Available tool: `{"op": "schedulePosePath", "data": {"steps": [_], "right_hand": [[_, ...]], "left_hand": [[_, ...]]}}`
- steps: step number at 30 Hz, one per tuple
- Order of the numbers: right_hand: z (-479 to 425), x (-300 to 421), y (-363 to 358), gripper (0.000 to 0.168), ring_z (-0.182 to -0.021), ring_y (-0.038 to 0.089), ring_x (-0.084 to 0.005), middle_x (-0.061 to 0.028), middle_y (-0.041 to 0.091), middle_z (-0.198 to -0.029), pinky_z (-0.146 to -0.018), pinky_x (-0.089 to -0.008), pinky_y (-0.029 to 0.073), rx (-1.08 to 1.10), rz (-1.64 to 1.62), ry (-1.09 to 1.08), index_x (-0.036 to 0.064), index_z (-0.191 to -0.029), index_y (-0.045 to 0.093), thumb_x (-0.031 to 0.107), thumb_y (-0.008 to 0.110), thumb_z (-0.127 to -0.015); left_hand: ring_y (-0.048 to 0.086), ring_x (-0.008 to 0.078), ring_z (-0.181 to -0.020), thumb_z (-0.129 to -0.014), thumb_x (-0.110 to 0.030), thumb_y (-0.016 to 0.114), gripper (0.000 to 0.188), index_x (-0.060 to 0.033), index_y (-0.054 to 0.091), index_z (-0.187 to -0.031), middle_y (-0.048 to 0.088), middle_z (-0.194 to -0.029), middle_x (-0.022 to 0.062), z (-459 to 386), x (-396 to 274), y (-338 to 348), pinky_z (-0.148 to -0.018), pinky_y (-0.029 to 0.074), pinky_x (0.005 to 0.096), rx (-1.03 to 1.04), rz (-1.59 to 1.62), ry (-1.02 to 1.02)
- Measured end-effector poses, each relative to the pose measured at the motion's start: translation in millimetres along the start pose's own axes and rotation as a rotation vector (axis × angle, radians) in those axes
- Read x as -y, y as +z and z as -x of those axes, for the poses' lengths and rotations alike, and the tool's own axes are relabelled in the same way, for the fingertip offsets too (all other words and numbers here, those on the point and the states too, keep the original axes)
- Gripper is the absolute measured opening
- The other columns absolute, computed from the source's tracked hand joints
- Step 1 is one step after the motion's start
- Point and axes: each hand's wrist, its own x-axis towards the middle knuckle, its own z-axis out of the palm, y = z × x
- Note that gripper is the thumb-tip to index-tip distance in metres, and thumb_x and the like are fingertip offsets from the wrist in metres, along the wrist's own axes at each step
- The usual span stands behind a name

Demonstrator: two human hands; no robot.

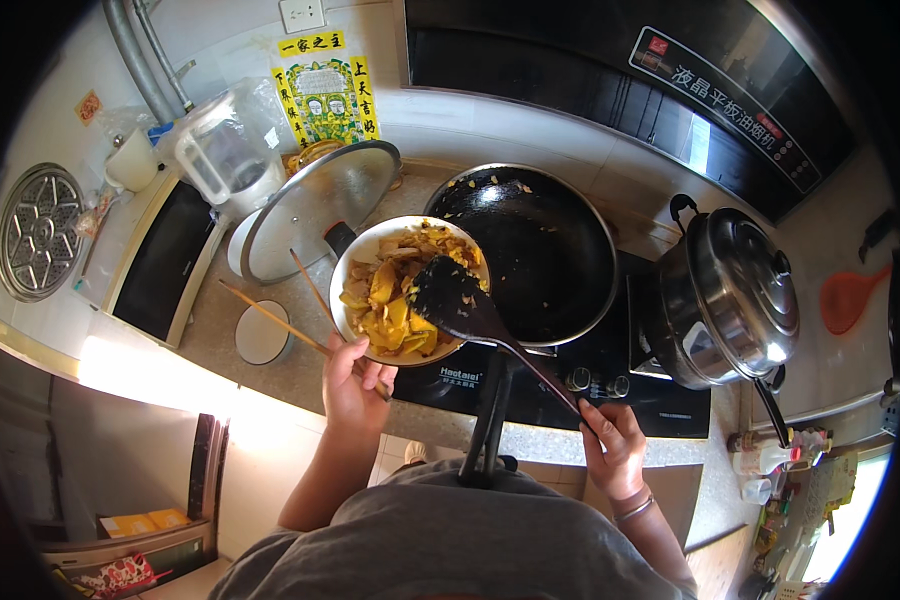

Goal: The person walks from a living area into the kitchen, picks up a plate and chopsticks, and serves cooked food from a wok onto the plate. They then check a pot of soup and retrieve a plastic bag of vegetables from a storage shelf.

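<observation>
My left hand (356, 386) grips the lower rim of a white bowl (337, 300) and also keeps a pair of wooden chopsticks (277, 313) that stick out to the left. Cooked yellow slices mixed with browner pieces (390, 281) fill the bowl. In my right hand (615, 446) is the handle of a dark cooking spatula (457, 304). Its blade lies over the right side of the bowl, against the food, with a few bits stuck on it. Behind and to the right, a black wok (547, 255) sits on the gas stove (450, 390), holding only small scraps.
A glass lid (330, 202) leans at the back left, near a clear plastic jug (229, 154). A round white disc (262, 332) lies on the counter (217, 330). Right of the wok stands a lidded steel pot (720, 300). Black wok handles (487, 420) project toward my body.
</observation>
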Motion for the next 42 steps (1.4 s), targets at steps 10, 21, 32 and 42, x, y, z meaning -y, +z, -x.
{"op": "schedulePosePath", "data": {"steps": [10,21,32,42], "right_hand": [[13.3,-26.3,-5.1,0.045,-0.065,0.058,-0.0198,-0.0074,0.057,-0.085,-0.052,-0.0284,0.047,-0.068,0.121,-0.082,0.013,-0.109,0.072,-0.01,0.072,-0.071],[9.5,-39.1,-21.9,0.042,-0.072,0.058,-0.0151,-0.0084,0.059,-0.085,-0.063,-0.0271,0.049,0.052,-0.368,0.184,0.003,-0.116,0.067,-0.01,0.066,-0.076],[-11.4,-21.6,-5.4,0.032,-0.057,0.051,-0.0095,-0.0063,0.06,-0.078,-0.054,-0.0215,0.042,0.341,-1.293,0.705,-0.005,-0.129,0.054,0.006,0.05,-0.099],[0.3,-51.2,-31.7,0.033,-0.055,0.053,-0.0063,-0.0054,0.061,-0.074,-0.048,-0.0211,0.042,0.237,-0.767,0.757,-0.007,-0.125,0.057,0.001,0.057,-0.093]], "left_hand": [[0.037,0.0048,-0.046,-0.088,-0.007,0.055,0.005,-0.0111,0.055,-0.091,0.058,-0.078,-0.0037,-0.9,-10.3,4.7,-0.054,0.037,0.0227,-0.008,0.088,-0.045],[0.037,0.0047,-0.046,-0.088,-0.005,0.052,0.026,-0.0104,0.054,-0.113,0.062,-0.093,-0.0019,-0.4,-5.5,-4.6,-0.053,0.036,0.023,0.003,0.053,0.084],[0.036,0.0051,-0.045,-0.087,-0.006,0.052,0.029,-0.0125,0.05,-0.115,0.058,-0.087,-0.0023,6.9,1.9,7.0,-0.05,0.037,0.0238,-0.001,0.006,0.014],[0.034,0.0036,-0.045,-0.087,-0.009,0.05,0.035,-0.0118,0.049,-0.122,0.058,-0.09,-0.0027,9.8,-10.8,0.6,-0.049,0.036,0.022,-0.023,-0.024,0.05]]}}
